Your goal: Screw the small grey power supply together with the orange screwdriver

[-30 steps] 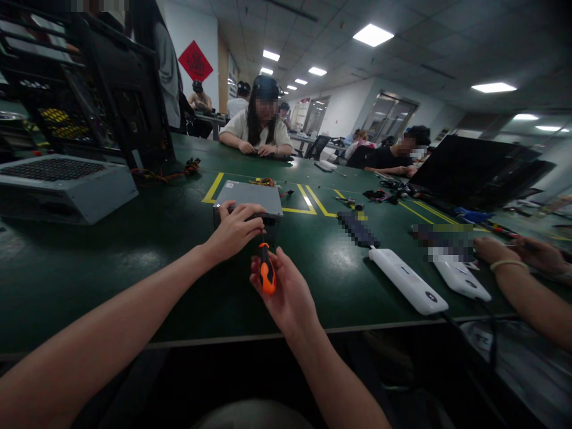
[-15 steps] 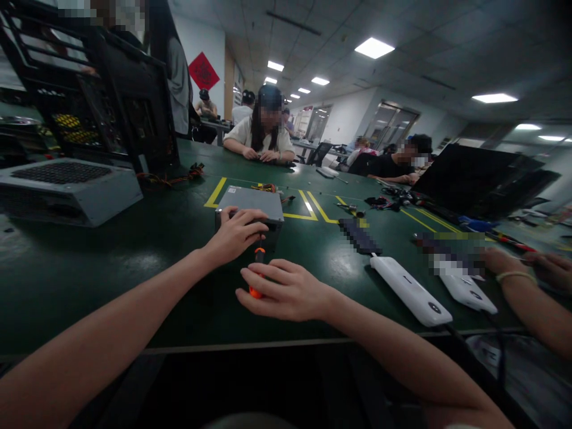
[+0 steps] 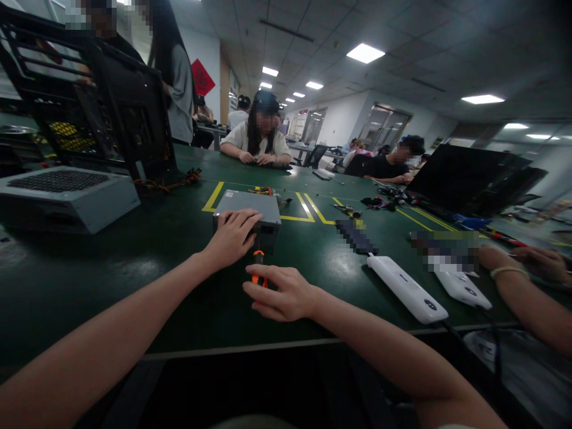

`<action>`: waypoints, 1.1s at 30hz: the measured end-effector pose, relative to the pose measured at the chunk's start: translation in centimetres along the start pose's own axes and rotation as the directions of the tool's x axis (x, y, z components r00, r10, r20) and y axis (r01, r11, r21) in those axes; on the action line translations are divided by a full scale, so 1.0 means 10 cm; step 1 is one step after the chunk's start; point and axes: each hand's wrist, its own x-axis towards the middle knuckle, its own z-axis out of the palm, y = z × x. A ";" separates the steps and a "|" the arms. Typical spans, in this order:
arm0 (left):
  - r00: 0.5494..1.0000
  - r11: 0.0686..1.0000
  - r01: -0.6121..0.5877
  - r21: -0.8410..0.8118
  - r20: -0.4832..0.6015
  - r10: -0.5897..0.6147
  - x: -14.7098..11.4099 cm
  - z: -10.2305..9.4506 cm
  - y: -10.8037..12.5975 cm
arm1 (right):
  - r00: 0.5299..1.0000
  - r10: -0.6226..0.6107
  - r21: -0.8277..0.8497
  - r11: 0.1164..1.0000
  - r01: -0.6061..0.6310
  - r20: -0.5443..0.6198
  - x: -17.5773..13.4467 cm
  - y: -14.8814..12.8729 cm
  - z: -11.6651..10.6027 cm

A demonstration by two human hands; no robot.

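Note:
A grey power supply unit [image 3: 250, 204] sits on the green table in front of me, with coloured cables at its far side. My left hand [image 3: 233, 233] lies over its near left part, gripping it with the fingers across the top edge. My right hand [image 3: 281, 292] has its fingers closed around the handle of an orange and black screwdriver [image 3: 258, 260]. The screwdriver points away from me at the unit's near face. Where its tip meets the unit is too dark to make out.
Another power supply unit [image 3: 67, 193] and a black computer case [image 3: 129, 113] stand at the left. To the right lie a white power bank [image 3: 406, 289], a second one [image 3: 460, 286] and black cables [image 3: 384, 199]. A neighbour's hand [image 3: 496, 262] is at far right; a person [image 3: 257, 140] sits opposite.
My right-hand fingers have shifted around the screwdriver handle. My left-hand fingers have moved slightly on top of the power supply unit. The whole view has shifted a little.

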 end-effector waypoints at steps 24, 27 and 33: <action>0.999 0.999 0.037 0.003 -0.002 -0.037 0.01 0.00 0.00 | 0.978 0.193 0.280 0.946 -0.165 -0.074 -0.04 0.03 0.05; 0.999 0.999 0.047 -0.016 -0.015 -0.048 0.02 0.00 0.01 | 0.987 0.162 0.264 0.951 -0.158 0.008 -0.04 0.04 -0.01; 0.997 0.997 0.071 -0.021 -0.025 -0.072 0.04 0.01 0.01 | 0.988 0.146 0.151 0.979 -0.137 -0.049 -0.02 0.03 -0.01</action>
